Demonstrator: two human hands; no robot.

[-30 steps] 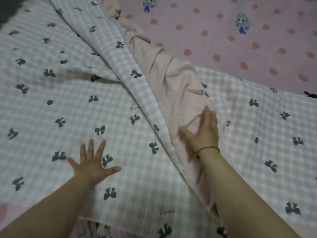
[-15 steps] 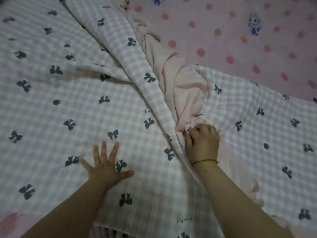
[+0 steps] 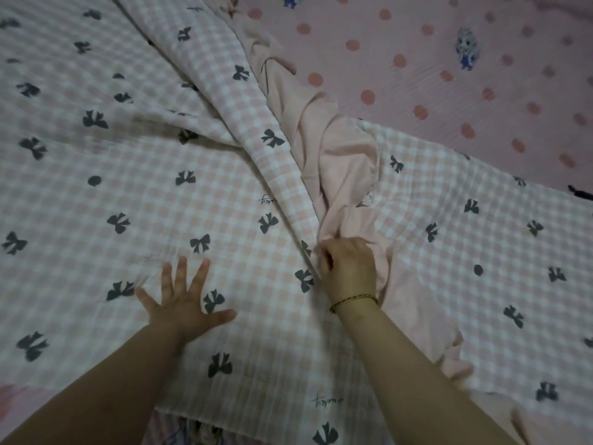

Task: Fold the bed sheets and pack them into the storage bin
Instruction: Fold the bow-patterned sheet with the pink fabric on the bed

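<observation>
A checked sheet [image 3: 160, 187] with dark bows covers the bed [image 3: 449, 75]; its long fold runs diagonally from upper left toward the right hand [image 3: 348, 268], which bunches its plain pink underside. The left hand [image 3: 183, 300] (fingers spread wide) presses flat — well apart.

The head-worn camera looks forward and steeply down onto the checked sheet [image 3: 199, 175], so near that the sheet fills most of the frame and each bow print on it reads clearly. Both forearms enter from the bottom edge, with the left hand [image 3: 183, 303] and the right hand [image 3: 348, 268] on the sheet's near half, just below the middle of the frame. Beyond the sheet's far edge, at the upper right, lies a stretch of polka-dot bedcover [image 3: 449, 75].
</observation>
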